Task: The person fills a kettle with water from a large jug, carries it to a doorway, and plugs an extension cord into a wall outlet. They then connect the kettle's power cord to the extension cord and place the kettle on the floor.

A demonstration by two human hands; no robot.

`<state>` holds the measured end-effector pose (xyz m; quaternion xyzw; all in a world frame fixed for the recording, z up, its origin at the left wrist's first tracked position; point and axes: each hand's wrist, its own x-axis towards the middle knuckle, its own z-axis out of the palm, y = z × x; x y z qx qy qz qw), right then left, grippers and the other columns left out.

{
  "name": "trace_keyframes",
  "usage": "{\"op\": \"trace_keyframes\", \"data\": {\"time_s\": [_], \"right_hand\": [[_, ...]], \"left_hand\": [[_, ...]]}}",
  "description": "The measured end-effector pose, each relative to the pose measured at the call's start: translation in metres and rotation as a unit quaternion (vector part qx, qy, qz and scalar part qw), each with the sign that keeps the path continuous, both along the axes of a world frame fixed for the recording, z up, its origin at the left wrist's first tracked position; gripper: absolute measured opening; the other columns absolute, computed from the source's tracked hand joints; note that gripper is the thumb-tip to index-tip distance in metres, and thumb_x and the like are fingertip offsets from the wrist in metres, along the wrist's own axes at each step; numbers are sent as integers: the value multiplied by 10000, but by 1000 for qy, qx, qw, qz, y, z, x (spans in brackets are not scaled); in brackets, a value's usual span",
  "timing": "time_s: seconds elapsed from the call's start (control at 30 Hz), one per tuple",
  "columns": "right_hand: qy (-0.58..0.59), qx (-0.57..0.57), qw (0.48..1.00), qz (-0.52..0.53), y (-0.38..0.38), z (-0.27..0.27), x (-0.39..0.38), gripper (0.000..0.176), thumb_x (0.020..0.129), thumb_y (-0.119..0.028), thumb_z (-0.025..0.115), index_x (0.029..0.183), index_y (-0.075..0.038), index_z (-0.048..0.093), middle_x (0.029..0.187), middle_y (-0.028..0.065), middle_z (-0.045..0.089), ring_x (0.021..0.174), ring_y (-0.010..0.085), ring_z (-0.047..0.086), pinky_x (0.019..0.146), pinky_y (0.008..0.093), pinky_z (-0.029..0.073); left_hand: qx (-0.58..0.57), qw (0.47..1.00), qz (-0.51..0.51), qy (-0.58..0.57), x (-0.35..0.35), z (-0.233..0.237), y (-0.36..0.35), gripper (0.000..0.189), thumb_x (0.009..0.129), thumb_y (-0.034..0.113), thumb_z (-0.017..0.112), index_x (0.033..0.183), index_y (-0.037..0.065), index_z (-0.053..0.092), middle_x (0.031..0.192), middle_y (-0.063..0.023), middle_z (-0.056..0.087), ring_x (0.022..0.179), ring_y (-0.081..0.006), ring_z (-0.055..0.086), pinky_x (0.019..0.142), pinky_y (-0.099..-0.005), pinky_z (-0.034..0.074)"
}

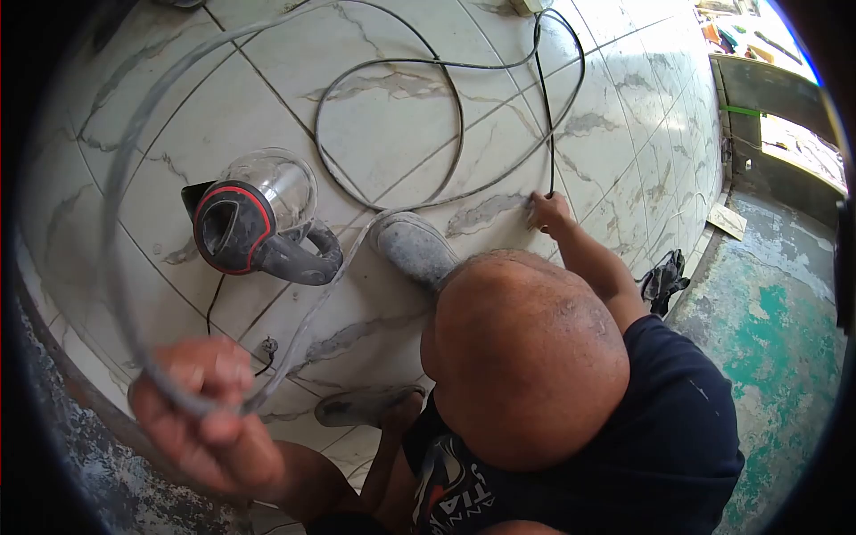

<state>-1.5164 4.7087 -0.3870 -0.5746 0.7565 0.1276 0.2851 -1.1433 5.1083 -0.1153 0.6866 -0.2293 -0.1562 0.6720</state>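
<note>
Left hand [201, 419] low and close, blurred, fingers clenched on the clear hose [111, 223]. Right hand out of view. Hose sweeps from the grip in one big arc up the left side over the tiled floor [392, 134], with a second run trailing toward the boot [412, 250]. Judgement: light, springy, slick, holds its curl and kinks if pinched, so best gripped on the loop where it's held. A crouching co-worker is just past it, sandal [357, 408] nearby. Their hand [546, 212] is on the black cable [546, 116]. Count: one hose, one red-ringed appliance [254, 227], two cables (black, grey [459, 107]), one boot, one sandal.
</note>
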Motion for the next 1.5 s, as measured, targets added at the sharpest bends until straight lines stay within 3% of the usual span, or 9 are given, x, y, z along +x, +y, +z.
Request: {"op": "trace_keyframes", "data": {"time_s": [0.2,0.3,0.43,0.8,0.93,1.03,1.23,1.4,1.5], "right_hand": [[-321,-142,925,-144,-3,27,104,235,983,-187,499,1094,17,533,777,125,582,662,216,611,553,382,507],[-466,-65,879,-75,-7,132,177,813,932,-38,483,1565,-133,-18,908,199,635,674,267,646,555,390,571],[-489,38,862,132,3,275,238,312,954,-84,448,1183,41,620,983,159,673,831,241,685,728,350,591],[-564,-230,502,614,64,530,286,520,1035,-407,274,1093,9,580,1276,313,577,1128,414,611,1005,495,452],[-441,-245,430,748,77,666,330,461,1026,-372,354,1233,-24,576,1404,268,512,1284,426,519,1081,537,381],[-638,-152,403,638,84,775,382,746,1014,-628,159,1160,-5,544,1265,398,537,1071,476,636,894,587,553],[-691,-309,386,526,55,1037,397,735,1007,-640,157,989,-3,523,1143,422,584,927,441,698,733,490,637],[-688,-341,348,538,38,1193,395,718,1015,-624,154,959,-14,529,1134,416,592,926,427,704,731,481,639],[-715,-325,283,551,37,1243,396,701,1006,-609,158,965,-18,532,1115,409,601,901,422,703,732,457,633]], "left_hand": [[299,948,52,-95,17,-13,-38,500,905,439,681,1109,-14,630,963,-136,670,763,-235,601,702,-362,480],[398,909,47,-117,24,-7,-33,561,911,467,659,1211,-5,616,961,-170,686,792,-283,617,752,-396,487],[435,891,16,-132,26,6,-11,634,914,491,635,1295,-12,574,1080,-210,693,980,-361,660,860,-431,503],[281,942,-134,-125,34,53,43,666,888,408,701,1395,24,504,1113,-191,674,928,-309,650,845,-393,521],[309,931,-148,-127,44,147,68,651,908,380,690,1411,26,478,1144,-189,655,956,-321,640,857,-400,516],[308,942,-97,-95,25,247,95,597,946,347,659,1406,13,476,1133,-176,660,938,-250,633,850,-366,508],[133,952,125,247,-119,396,143,551,968,312,652,1388,-3,485,1027,-68,627,919,-109,572,848,-270,459],[109,905,127,390,-191,543,126,617,947,264,675,1444,6,415,1090,-95,625,988,-149,580,897,-315,476],[72,943,124,301,-159,557,84,691,919,236,702,1485,32,363,1222,-139,592,1071,-197,574,938,-362,481]]}}
